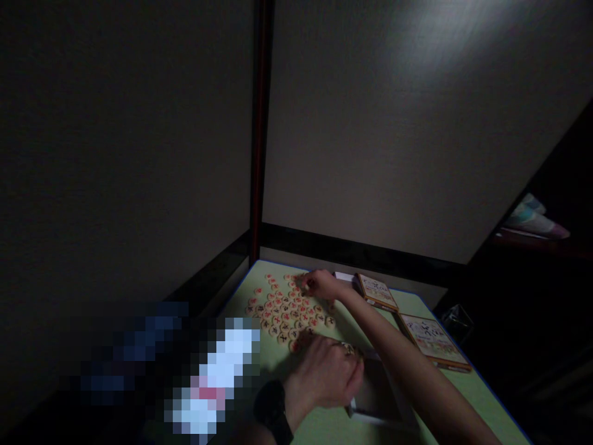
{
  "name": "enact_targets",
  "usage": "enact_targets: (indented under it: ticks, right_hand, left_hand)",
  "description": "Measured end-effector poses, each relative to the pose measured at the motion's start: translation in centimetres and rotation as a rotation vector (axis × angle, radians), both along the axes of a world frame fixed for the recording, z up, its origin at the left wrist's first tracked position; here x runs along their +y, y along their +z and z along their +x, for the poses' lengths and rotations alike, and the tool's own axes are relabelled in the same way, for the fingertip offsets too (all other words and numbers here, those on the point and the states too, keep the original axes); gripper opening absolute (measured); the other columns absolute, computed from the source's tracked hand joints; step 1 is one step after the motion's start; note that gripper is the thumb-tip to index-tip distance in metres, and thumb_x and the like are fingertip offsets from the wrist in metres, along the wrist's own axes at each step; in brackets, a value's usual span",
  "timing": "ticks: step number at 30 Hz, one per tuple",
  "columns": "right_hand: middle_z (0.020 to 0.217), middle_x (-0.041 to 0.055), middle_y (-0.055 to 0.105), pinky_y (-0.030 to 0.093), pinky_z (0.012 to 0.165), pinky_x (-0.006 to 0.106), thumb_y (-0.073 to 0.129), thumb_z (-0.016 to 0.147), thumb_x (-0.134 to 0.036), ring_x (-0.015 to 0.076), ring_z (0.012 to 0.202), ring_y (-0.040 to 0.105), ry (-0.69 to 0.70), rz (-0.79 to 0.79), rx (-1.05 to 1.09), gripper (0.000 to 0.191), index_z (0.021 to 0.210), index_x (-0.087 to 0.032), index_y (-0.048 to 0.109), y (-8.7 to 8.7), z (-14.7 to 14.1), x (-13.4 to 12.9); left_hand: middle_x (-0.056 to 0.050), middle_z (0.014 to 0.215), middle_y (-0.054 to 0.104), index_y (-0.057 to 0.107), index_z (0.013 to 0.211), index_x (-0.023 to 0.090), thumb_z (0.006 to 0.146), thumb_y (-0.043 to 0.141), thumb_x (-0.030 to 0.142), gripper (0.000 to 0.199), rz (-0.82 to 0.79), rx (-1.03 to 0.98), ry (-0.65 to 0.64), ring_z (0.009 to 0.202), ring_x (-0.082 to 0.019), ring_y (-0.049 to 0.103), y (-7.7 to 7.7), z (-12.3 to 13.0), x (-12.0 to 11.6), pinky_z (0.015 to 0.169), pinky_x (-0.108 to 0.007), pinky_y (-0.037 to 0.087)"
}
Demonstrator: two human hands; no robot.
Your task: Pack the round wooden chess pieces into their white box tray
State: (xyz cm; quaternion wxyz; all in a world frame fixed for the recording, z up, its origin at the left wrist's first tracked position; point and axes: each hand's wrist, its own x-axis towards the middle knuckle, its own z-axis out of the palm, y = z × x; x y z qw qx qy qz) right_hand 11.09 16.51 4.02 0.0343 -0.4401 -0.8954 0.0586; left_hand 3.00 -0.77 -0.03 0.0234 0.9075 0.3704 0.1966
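Many round Chinese chess pieces with red and black characters lie spread over the light green table. At the far edge of the spread, my right hand reaches across with bent fingers pinched on a Chinese chess piece, partly hidden by the fingers. My left hand, with a black watch on the wrist, is curled shut at the near side. Chinese chess pieces show at its curled fingers, just above an open box tray. The right forearm passes over part of the tray.
Two flat boxes with printed lids, a smaller one and a larger one, lie on the right of the table. A white box part sits behind. Walls meet beyond the table. Blurred blocks cover the lower left.
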Motion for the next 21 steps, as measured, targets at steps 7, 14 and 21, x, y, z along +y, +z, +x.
enact_targets:
  ticks: [7, 14, 21]
  right_hand:
    - [0.085, 0.0015, 0.074, 0.040, 0.068, 0.021, 0.062, 0.071, -0.007, 0.0166, 0.083, 0.066, 0.102, -0.001, -0.059, 0.019, 0.081, -0.020, 0.074, -1.2, -1.8, -0.3]
    - [0.093, 0.0058, 0.075, 0.040, 0.069, 0.022, 0.062, 0.078, -0.014, 0.0188, 0.086, 0.067, 0.077, 0.023, -0.114, 0.013, 0.086, -0.020, 0.070, -1.2, -2.1, -0.5]
    - [0.097, 0.0118, 0.073, 0.043, 0.077, 0.024, 0.057, 0.082, -0.010, 0.0212, 0.094, 0.066, 0.067, 0.070, -0.079, 0.016, 0.090, -0.016, 0.069, -1.3, -2.5, -1.3]
  left_hand:
    - [-0.010, 0.079, 0.073, 0.069, 0.081, 0.015, 0.095, 0.040, 0.029, 0.035, 0.006, -0.010, 0.016, 0.074, -0.025, 0.068, 0.0, -0.1, 0.2, 0.073, -0.039, 0.051]
    - [-0.009, 0.076, 0.072, 0.069, 0.079, 0.015, 0.094, 0.042, 0.029, 0.034, 0.019, -0.038, 0.015, 0.071, -0.023, 0.067, 0.1, -0.2, 0.2, 0.072, -0.037, 0.051]
    - [-0.009, 0.074, 0.071, 0.069, 0.075, 0.016, 0.093, 0.044, 0.028, 0.033, 0.038, -0.114, 0.097, 0.070, -0.023, 0.066, -0.4, -0.1, 0.5, 0.072, -0.036, 0.050]
